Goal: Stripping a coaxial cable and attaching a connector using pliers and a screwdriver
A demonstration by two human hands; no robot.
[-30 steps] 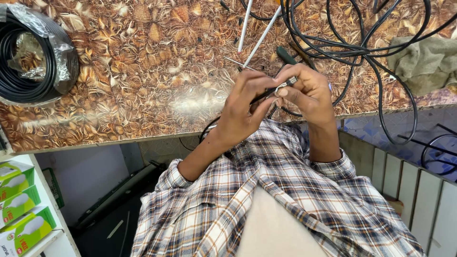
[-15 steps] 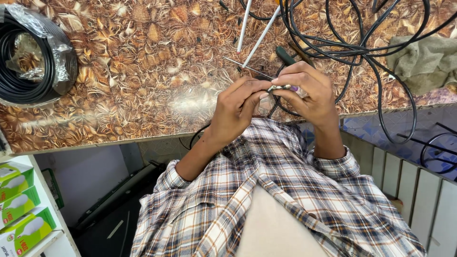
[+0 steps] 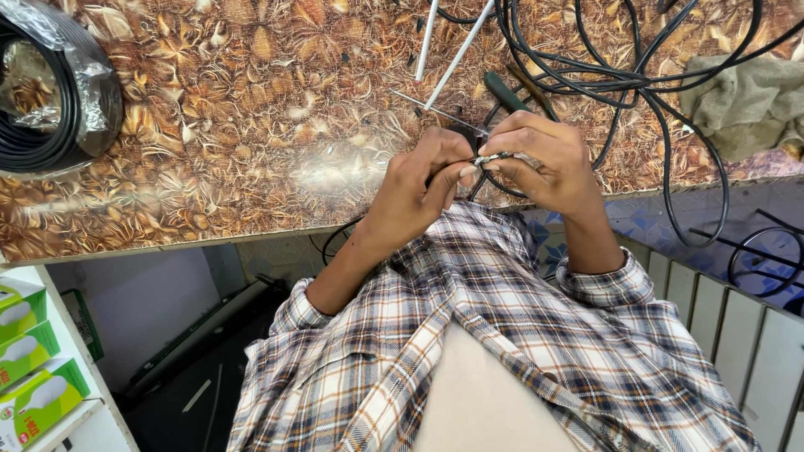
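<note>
Both of my hands meet over the near edge of a table (image 3: 209, 167) with a brown leaf pattern. My left hand (image 3: 419, 188) and my right hand (image 3: 544, 163) pinch the end of a thin black cable (image 3: 494, 156) between their fingertips. Its tip shows bare, twisted metal strands. The cable runs down behind my left hand and off the table edge. Just beyond my fingers lies a green-handled tool (image 3: 502, 88), partly hidden by my right hand.
Loops of black cable (image 3: 620, 75) sprawl over the table's far right, beside a crumpled greenish cloth (image 3: 745, 105). Two white rods (image 3: 435, 42) lie at the top. A plastic-wrapped coil of black cable (image 3: 50, 92) sits at the far left. Green boxes (image 3: 33, 368) stand at lower left.
My hands have drawn closer together, and the fingertips now pinch the bare strands at the cable's end. The strands were less exposed a second ago. Nothing on the table has moved.
</note>
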